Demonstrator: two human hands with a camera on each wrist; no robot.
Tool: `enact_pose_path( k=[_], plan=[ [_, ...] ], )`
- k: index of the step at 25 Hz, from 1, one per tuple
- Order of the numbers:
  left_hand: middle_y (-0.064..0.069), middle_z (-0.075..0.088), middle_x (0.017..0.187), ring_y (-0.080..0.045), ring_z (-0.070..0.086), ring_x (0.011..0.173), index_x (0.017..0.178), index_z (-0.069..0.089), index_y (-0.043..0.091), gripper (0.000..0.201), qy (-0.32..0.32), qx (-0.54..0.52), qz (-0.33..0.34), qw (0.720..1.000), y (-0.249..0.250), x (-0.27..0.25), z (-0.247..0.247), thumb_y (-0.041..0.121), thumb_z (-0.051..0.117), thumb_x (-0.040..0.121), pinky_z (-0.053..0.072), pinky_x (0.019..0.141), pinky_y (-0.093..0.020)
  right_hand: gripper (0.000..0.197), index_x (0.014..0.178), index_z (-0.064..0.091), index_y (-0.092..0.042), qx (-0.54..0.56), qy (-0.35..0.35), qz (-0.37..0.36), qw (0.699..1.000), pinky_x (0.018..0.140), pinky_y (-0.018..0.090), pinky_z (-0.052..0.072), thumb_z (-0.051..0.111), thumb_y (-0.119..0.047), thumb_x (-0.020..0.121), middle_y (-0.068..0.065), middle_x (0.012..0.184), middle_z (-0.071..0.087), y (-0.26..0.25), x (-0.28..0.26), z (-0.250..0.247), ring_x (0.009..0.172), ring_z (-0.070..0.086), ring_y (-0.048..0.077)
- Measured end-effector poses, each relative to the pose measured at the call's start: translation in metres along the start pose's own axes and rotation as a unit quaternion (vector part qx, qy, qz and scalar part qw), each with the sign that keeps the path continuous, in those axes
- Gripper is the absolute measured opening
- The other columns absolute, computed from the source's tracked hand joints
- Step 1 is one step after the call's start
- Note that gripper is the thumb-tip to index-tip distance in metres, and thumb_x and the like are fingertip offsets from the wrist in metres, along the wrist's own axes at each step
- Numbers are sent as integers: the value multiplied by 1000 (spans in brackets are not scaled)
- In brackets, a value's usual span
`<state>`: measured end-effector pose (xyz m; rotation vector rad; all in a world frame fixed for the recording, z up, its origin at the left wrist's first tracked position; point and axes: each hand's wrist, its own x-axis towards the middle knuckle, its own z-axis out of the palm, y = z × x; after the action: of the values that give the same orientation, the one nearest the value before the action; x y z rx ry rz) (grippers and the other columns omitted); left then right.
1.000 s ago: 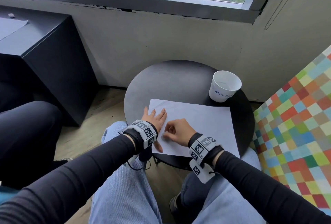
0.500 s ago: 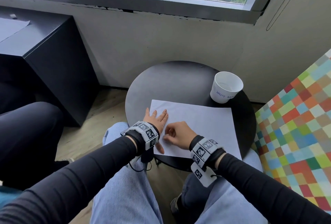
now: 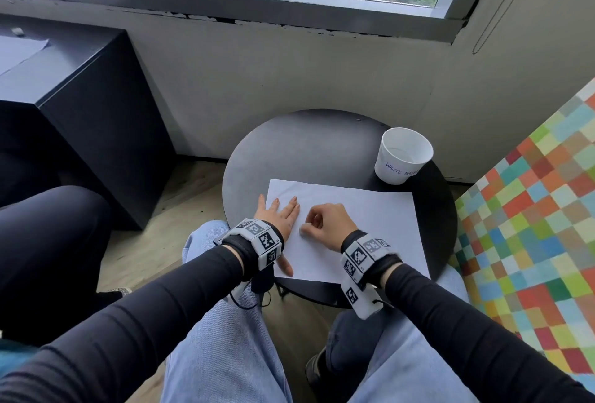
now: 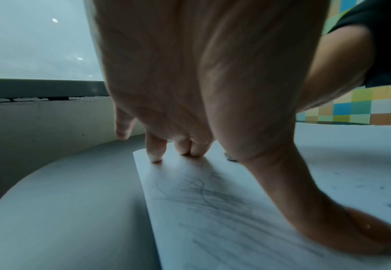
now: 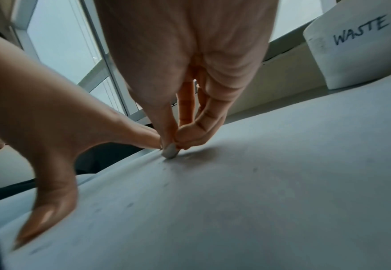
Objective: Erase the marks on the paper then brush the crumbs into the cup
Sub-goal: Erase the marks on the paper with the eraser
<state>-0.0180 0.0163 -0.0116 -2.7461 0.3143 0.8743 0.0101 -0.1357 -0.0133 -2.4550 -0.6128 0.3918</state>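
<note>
White paper (image 4: 224,210), grey pencil scribbles (image 4: 213,193)

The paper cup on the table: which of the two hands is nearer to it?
Right. The right hand pinches a small eraser mid-sheet, with the paper cup beyond it to its right. The left hand lies flat at the paper's far left, farther off.

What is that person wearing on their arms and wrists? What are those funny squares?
Both arms wear long black sleeves. Each wrist carries a white band over a black strap, printed with black-and-white square code patterns: one by the left hand, one by the right hand. The right band has an extra white flap hanging down. Thin black cables dangle below the left band.
</note>
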Motion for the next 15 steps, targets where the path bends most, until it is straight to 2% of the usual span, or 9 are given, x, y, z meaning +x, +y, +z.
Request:
enact_pose_path(
  k=[3,4,7,8,11,12,15],
  plan=[
    [-8,-24,162,-40,-5,150,153,-21,9,150,-11,4,-5,1000,0,0,-2,79,72,60,-2,117,-65,16,85,71,-8,-21,-85,-51,995,69,23,47,71,-24,82,1,72,64,-6,-13,9,66,56,13],
    [-8,-24,162,-40,-4,150,154,-21,9,150,-9,6,-5,1000,0,1,-2,79,72,60,-2,117,-64,17,85,71,-10,-22,-91,-48,994,68,21,46,72,-26,81,-1,70,63,-5,-13,7,65,55,12],
    [-9,-23,162,-41,-4,150,155,-21,15,149,-2,0,0,1000,1,2,-1,78,74,58,0,117,-63,15,82,71,-12,6,-16,4,1000,65,19,43,74,-26,78,-1,68,61,8,-5,-4,63,54,10],
    [-10,-23,162,-42,-4,150,155,-21,18,149,-7,-3,1,1000,1,2,-2,77,75,58,1,117,-64,14,82,70,-11,15,-18,0,1000,65,20,44,74,-24,78,0,69,62,9,-8,-3,62,54,9],
    [-10,-24,162,-43,-4,149,154,-22,22,147,-12,4,-1,1000,2,1,-5,76,76,59,2,117,-64,16,83,71,-11,17,-99,-45,994,66,23,51,75,-26,79,3,69,66,3,-17,3,54,55,5],
    [-10,-24,162,-43,-4,149,154,-23,22,147,-12,4,0,1000,2,2,-6,76,76,59,2,117,-64,16,82,71,-12,14,-89,-33,995,66,22,50,76,-27,79,3,69,66,5,-12,-1,55,56,5],
    [-9,-25,162,-43,-5,150,154,-23,23,148,-15,-5,-1,1000,2,2,-5,75,77,58,2,117,-65,13,81,71,-10,22,-2,6,1000,67,23,47,74,-22,78,1,69,64,10,-5,-8,63,56,11]
  ],
)
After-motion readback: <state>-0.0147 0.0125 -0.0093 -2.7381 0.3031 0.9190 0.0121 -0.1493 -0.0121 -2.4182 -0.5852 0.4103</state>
